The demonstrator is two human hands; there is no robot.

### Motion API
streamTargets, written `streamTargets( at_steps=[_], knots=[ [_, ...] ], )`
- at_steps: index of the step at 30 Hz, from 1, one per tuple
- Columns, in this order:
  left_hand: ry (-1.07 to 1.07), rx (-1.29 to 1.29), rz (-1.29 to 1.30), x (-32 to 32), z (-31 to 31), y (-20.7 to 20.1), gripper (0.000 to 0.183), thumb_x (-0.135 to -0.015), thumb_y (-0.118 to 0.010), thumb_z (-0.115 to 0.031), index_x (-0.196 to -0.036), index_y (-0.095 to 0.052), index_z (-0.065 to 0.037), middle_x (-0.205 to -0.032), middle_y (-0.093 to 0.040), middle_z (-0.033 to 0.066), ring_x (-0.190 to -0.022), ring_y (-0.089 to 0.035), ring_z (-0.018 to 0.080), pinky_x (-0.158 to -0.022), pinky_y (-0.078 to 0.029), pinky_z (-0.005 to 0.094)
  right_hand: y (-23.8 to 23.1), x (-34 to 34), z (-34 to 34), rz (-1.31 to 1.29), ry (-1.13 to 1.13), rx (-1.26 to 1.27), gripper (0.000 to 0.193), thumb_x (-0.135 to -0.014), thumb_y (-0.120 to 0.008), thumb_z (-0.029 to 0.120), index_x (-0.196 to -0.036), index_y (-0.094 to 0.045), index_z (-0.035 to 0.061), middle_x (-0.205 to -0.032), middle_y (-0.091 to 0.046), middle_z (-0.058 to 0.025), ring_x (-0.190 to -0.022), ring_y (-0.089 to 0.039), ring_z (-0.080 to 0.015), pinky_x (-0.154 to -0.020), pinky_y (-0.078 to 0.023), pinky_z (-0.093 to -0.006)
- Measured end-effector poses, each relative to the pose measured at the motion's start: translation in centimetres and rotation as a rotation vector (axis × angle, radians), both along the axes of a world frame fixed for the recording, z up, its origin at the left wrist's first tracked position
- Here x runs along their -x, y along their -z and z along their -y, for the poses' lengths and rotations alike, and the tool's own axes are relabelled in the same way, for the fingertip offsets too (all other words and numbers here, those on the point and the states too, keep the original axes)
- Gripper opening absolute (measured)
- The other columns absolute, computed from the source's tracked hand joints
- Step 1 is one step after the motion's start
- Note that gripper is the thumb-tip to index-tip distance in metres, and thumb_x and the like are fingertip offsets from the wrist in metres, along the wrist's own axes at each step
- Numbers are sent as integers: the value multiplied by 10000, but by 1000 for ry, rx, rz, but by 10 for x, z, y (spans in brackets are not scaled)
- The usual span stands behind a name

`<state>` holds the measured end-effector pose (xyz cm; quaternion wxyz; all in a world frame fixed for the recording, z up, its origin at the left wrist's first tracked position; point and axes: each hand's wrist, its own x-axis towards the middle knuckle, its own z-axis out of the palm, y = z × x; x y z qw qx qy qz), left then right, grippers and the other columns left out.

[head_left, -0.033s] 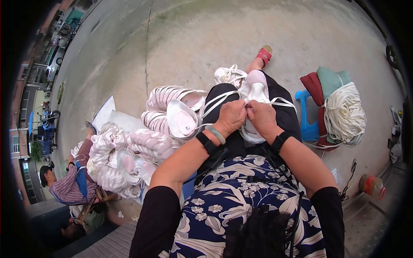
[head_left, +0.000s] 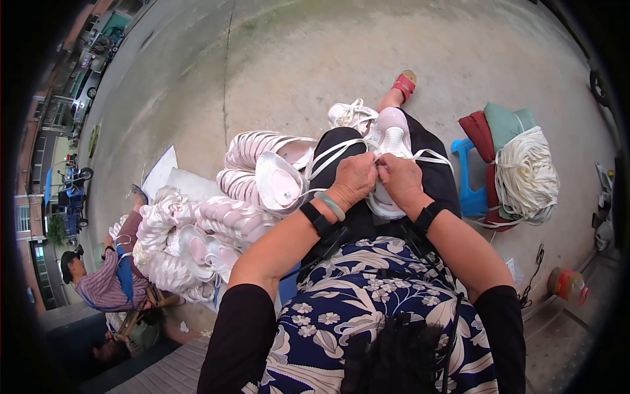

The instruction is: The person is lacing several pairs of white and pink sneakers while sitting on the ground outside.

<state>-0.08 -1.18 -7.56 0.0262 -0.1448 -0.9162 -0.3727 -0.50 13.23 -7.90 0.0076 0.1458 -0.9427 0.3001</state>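
Across my lap lies a pale pink and white shoe upper [head_left: 394, 139], its toe pointing away from me. Over its middle, my left hand [head_left: 356, 176] and my right hand [head_left: 401, 178] meet with fingers pinched together on a white shoelace [head_left: 333, 152]. Loops of that lace spread out to both sides over my dark trousers. Just beyond my left knee sits another white shoe upper [head_left: 352, 115] with its lace in it. What the fingertips do at the eyelets is hidden by the knuckles.
Nested shoe uppers [head_left: 246, 161] and a larger heap of them [head_left: 190, 243] lie on my left. On my right, a blue stool [head_left: 464, 177] carries folded cloth and a bundle of white laces [head_left: 527, 172]. A plastic bottle [head_left: 568, 285] is at lower right. A person [head_left: 111, 285] sits far left.
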Motion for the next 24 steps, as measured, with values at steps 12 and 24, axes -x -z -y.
streamTargets(
  at_steps=[12, 24],
  knots=[
    [16, 63, -81, -2, -11, -20, 145, -775, -486, -88, -897, -535, -26, -675, -568, 228, -697, -582, 407, -611, -455, 479, 2, 3, -12, 266, 74, 344, 163, -763, -615, 223, -872, -650, 106, -732, -650, -118, -723, -636, -293, -655, -490, -365],
    [2, 64, -56, 2, -14, -16, 139, -794, -475, -77, -896, -554, -26, -743, -587, 214, -718, -582, 402, -623, -456, 464, -1, 22, -3, 296, 38, 59, 220, -795, -519, 213, -827, -642, 33, -785, -633, -211, -788, -619, -375, -700, -486, -444]
  ],
)
